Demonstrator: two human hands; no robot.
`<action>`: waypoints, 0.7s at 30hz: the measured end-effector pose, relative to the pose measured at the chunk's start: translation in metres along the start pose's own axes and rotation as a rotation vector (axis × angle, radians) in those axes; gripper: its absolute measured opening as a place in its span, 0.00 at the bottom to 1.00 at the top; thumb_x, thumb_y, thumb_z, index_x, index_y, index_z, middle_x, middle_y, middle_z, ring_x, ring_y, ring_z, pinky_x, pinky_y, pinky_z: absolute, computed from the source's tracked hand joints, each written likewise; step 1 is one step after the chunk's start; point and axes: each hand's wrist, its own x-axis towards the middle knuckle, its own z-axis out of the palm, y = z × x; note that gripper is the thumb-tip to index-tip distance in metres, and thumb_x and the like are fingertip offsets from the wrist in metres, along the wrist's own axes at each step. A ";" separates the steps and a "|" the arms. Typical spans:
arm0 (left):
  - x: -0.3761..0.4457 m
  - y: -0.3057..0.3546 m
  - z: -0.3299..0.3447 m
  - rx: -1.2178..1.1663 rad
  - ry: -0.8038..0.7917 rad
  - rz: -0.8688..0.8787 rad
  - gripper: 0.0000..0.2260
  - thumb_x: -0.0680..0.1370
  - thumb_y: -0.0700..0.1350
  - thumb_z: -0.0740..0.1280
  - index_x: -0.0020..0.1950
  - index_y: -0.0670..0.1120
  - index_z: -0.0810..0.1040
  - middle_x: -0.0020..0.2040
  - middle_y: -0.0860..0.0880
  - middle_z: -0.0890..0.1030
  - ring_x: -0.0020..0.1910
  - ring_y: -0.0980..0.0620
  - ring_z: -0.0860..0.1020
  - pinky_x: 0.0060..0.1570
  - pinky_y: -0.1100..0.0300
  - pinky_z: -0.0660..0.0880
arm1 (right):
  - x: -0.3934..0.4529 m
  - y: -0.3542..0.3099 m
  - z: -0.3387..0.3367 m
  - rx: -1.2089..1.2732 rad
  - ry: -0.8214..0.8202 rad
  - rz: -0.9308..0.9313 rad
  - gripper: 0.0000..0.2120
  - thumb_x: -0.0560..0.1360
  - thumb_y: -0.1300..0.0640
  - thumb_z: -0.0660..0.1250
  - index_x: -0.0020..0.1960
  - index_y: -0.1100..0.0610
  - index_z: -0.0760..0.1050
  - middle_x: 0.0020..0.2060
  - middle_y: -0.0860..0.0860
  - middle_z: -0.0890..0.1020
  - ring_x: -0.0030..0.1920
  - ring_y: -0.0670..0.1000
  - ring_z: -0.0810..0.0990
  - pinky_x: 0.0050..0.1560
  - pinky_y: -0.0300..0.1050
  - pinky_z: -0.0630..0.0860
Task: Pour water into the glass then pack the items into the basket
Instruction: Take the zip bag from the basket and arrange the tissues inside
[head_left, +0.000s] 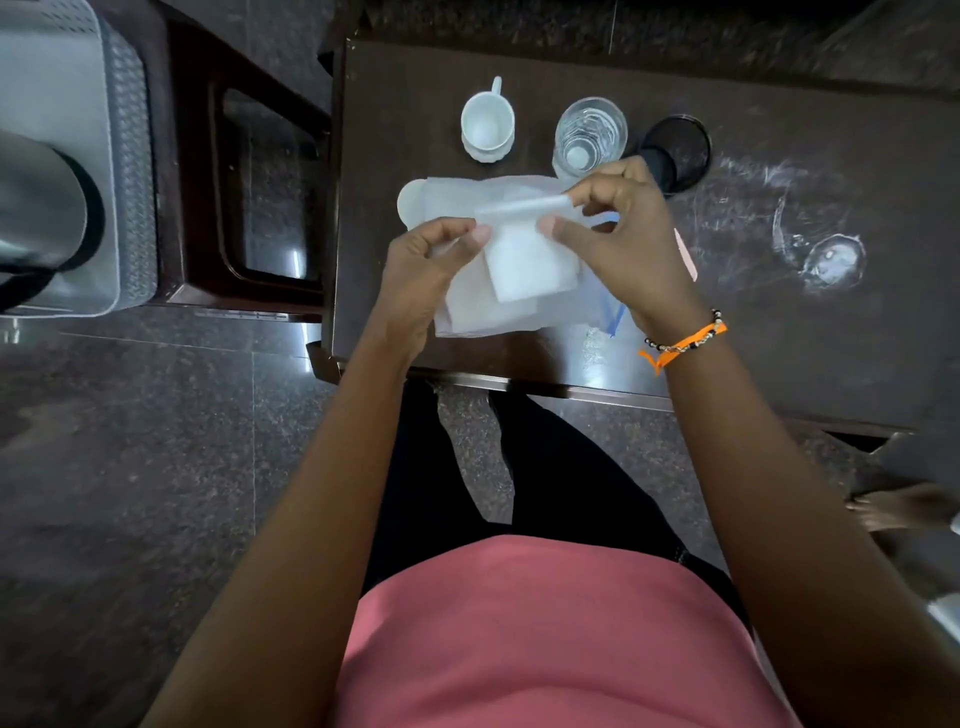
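Observation:
On the dark table (779, 338) both my hands hold a clear plastic bag (519, 208) by its top edge, with a folded white napkin (530, 265) inside or under it. My left hand (426, 265) pinches the left end, my right hand (618, 228) the right end. Behind them stand a white cup (487, 124) and a clear glass (589, 135) holding water. A black bottle (675, 150) lies just right of the glass. The grey basket (124, 156) sits on a stool at the far left, with a steel vessel (41, 208) inside.
A white plate (410, 202) lies partly under the bag. Water is spilled on the table at the right (831, 260). A dark wooden stool (260, 208) carries the basket, left of the table. Someone's bare foot (893, 509) shows at the right edge.

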 end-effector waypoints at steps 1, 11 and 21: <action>0.001 0.000 0.000 0.026 0.010 -0.020 0.05 0.74 0.43 0.71 0.39 0.51 0.83 0.44 0.51 0.82 0.46 0.53 0.79 0.50 0.55 0.77 | 0.001 0.001 -0.001 0.020 0.005 -0.001 0.05 0.71 0.59 0.72 0.45 0.58 0.77 0.42 0.42 0.69 0.45 0.43 0.72 0.48 0.36 0.71; 0.019 0.008 0.021 0.110 -0.077 -0.001 0.03 0.73 0.40 0.71 0.45 0.47 0.81 0.48 0.49 0.82 0.46 0.55 0.79 0.47 0.62 0.77 | 0.013 0.007 -0.004 0.281 -0.045 0.038 0.03 0.76 0.64 0.64 0.49 0.59 0.73 0.42 0.53 0.76 0.43 0.48 0.74 0.44 0.44 0.73; 0.035 -0.012 0.038 0.018 0.048 -0.041 0.10 0.72 0.37 0.72 0.49 0.49 0.81 0.49 0.58 0.80 0.48 0.58 0.79 0.58 0.51 0.78 | 0.043 0.056 -0.039 0.362 0.547 0.361 0.13 0.71 0.66 0.67 0.54 0.61 0.71 0.47 0.55 0.76 0.47 0.51 0.75 0.51 0.48 0.75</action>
